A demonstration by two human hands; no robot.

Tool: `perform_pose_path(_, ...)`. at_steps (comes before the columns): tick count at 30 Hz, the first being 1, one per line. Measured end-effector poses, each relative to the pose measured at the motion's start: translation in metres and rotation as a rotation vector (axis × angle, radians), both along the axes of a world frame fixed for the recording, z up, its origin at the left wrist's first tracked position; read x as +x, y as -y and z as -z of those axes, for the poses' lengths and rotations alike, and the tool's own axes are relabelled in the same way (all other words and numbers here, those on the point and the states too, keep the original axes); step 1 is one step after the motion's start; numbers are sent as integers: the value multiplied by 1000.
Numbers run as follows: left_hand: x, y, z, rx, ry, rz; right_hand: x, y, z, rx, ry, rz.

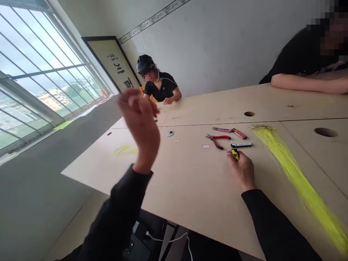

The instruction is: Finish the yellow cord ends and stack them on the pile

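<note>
**Assorted items at a shared work place**

Nearest, on the wearer's side of the red-handled pliers (216,141): a white cable (168,240) below the edge of the pale wooden desk (185,188).

Right hand (241,172), black-sleeved: just beside the pliers, resting over the desk. Fingers (231,159) curled down, pinching a small yellow-and-black piece (235,155).

Left hand (140,127), black-sleeved: raised above the desk, well left of the pliers, blurred. Fingers (127,101) loosely together, slightly curled; nothing seen in them.

Near the pliers, on the desk: a black-and-white case (241,145) just right; a pink-handled tool (221,129) just beyond; a red-and-white case (239,133) touching the end of that tool; a small white tag (206,146) just left.

Further left of the pliers: a second tag (176,141), a round grey disc (170,133), a thin wisp of yellow fibre (125,150).

Right of the pliers: a long swath of yellow fibre (296,177), spread across the desk, and a round hole (325,132) beyond it.

Far beyond the pliers: a seated person in a dark cap (160,85), forearms on the desk; another person's bare forearm (307,85) along the desk's far edge; a barred window (40,65); a framed calligraphy panel (114,63).
</note>
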State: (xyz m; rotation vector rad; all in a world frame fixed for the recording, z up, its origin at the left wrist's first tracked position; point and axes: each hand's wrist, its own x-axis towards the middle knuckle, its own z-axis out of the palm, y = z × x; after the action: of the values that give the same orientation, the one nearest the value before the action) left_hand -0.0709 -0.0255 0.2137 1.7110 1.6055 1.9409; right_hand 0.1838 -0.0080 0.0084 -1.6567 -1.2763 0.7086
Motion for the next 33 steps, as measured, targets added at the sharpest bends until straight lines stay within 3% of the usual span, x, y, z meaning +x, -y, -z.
perform_pose_path(5,96,-6,134,-334,469,479,-4,4,-5,136,-315,-5)
perform_pose_path(8,113,-14,177,-494,577,623,-4,2,-11,141,-418,-133)
perform_pose_path(13,111,-27,189,-538,506,743,1,-11,-20,-21,-517,-416)
perform_pose_path(21,121,-34,205,-623,461,816,12,-15,-5,17,-439,-361)
perform_pose_path(33,120,-33,203,-623,392,760,13,-11,-13,47,-330,-373)
